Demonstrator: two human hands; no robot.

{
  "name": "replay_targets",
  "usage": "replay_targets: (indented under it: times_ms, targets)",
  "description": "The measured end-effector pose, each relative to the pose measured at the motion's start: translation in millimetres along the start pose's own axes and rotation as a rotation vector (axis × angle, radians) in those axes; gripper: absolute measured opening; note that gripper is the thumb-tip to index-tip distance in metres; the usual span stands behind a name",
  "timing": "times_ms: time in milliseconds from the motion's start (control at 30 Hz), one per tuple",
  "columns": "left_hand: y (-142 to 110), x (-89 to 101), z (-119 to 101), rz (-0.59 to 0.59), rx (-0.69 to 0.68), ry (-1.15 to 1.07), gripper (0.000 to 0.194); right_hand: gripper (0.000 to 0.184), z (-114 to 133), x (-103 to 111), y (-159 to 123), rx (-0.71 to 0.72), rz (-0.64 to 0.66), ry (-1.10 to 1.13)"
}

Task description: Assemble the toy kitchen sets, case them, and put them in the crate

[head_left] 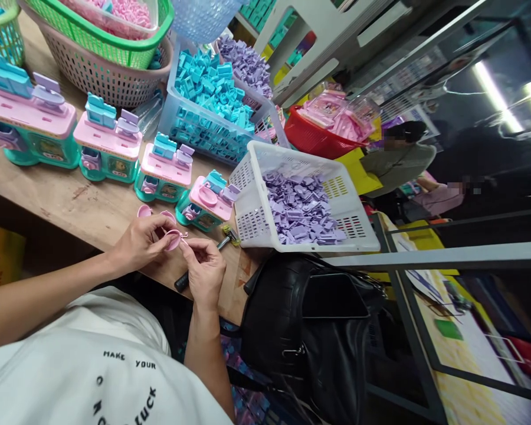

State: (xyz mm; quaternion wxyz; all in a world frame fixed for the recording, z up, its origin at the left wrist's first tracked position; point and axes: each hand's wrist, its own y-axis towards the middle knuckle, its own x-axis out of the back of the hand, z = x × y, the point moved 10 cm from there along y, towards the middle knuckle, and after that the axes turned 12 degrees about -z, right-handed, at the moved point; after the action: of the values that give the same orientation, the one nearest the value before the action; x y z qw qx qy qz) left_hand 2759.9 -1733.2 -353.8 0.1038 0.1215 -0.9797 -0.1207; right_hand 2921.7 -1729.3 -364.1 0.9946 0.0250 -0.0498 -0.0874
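Note:
My left hand [141,243] pinches a small round pink plastic dish [173,240] above the table's front edge. The fingertips of my right hand [203,265] close on the thin hooked stem at the dish's side. Two more pink round pieces, one of them a pink dish [144,211], show just beyond my left fingers; whether they are held or lie on the table I cannot tell. Past my hands stands a small toy kitchen [207,203] with a pink top, a teal base and a pink dish set on top. Several similar toy kitchens [166,171] are lined up to the left.
A small hammer [223,242] lies by my right hand. A white basket [248,227] of purple parts and a clear crate [203,133] of blue parts stand behind. A black bag [274,313] sits right. Stacked baskets [101,71] fill the back left. A person [398,159] is beyond.

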Motion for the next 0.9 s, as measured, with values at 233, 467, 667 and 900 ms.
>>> replay_targets:
  times_ms: [233,467,667,900]
  targets:
    - [-8.2,-1.4,-13.2,-0.073,-0.103,0.035,0.015,0.02,4.6,0.4,-3.0,0.071,-0.065,-0.022]
    - [-12.7,-0.3,-16.6,-0.116,-0.207,0.127,0.012,0.016,4.3,-0.5,-6.7,0.095,-0.068,-0.037]
    - [-24.4,-1.1,-48.5,-0.163,-0.559,0.333,0.01,0.019,4.9,1.1,-8.7,0.113,-0.053,-0.118]
    - [-37.6,-4.1,-58.8,-0.141,-0.758,0.356,0.024,0.021,11.0,5.9,-8.3,0.043,0.047,-0.218]
